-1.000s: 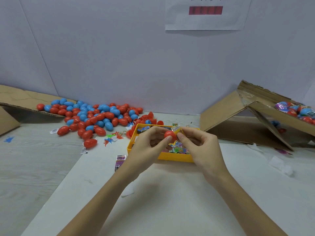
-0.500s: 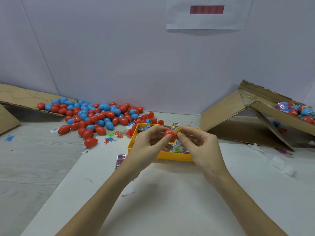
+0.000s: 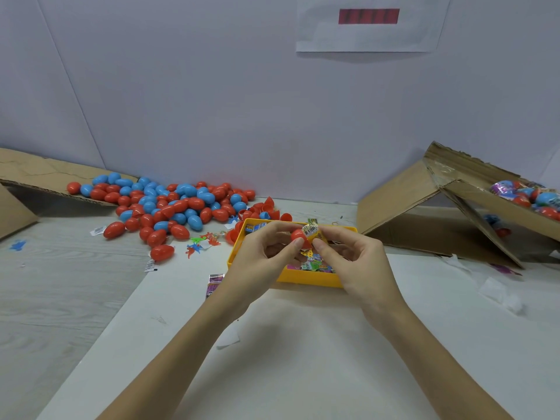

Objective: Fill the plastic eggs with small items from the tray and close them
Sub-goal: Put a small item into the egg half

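My left hand [image 3: 266, 253] pinches a red egg half [image 3: 298, 237] above the yellow tray [image 3: 306, 280]. My right hand [image 3: 351, 256] pinches a small yellow packet [image 3: 312, 231] with a barcode and holds it against the egg half's open side. Both hands meet over the middle of the tray, which holds several small colourful packets [image 3: 315, 263]. How far the packet sits inside the egg half I cannot tell.
A big pile of red and blue eggs [image 3: 169, 207] lies at the back left, by a cardboard flap [image 3: 39, 177]. A cardboard box [image 3: 454, 207] with several filled eggs [image 3: 533, 198] stands at right. Loose packets [image 3: 214, 284] and paper scraps [image 3: 497, 294] lie on the white sheet.
The yellow packet now shows at the egg half's open side, pressed there by my right fingers. Both hands stay above the tray, almost unmoved.
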Tool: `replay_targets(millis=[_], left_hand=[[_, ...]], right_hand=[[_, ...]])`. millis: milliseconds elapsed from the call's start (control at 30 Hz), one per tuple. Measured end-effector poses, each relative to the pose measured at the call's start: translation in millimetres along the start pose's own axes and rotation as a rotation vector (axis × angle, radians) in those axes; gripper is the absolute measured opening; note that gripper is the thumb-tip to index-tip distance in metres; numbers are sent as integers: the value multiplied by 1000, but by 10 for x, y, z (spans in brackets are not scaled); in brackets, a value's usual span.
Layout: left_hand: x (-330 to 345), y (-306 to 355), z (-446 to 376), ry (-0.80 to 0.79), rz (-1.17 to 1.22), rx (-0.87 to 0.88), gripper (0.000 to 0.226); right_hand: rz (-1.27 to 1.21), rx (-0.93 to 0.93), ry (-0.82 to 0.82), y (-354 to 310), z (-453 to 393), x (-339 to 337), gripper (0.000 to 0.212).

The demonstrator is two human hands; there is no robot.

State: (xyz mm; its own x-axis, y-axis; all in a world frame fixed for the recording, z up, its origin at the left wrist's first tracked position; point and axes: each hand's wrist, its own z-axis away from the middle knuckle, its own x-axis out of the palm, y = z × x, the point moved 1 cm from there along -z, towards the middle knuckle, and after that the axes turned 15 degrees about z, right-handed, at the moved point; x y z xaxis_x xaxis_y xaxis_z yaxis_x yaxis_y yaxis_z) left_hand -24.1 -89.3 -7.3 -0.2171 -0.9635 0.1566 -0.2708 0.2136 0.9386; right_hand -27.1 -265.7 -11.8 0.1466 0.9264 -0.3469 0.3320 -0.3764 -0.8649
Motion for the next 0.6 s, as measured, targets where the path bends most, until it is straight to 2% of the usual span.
replay_targets(millis=[200,367,500,600], left_hand=[[31,-72,14,30,-112,160,24],[67,-85,41,12,-310,311,47],[67,-80,51,86,-478,463,46],[36,-60,47,70,-550,496,48]], right_hand=[[-110,99,-30,-9,10,-7,25],[-281,198,-93,-38,9,-13,24],[-440,304,-156,-74,24,27,36],[-556,377,-202,-109,26,26,33]])
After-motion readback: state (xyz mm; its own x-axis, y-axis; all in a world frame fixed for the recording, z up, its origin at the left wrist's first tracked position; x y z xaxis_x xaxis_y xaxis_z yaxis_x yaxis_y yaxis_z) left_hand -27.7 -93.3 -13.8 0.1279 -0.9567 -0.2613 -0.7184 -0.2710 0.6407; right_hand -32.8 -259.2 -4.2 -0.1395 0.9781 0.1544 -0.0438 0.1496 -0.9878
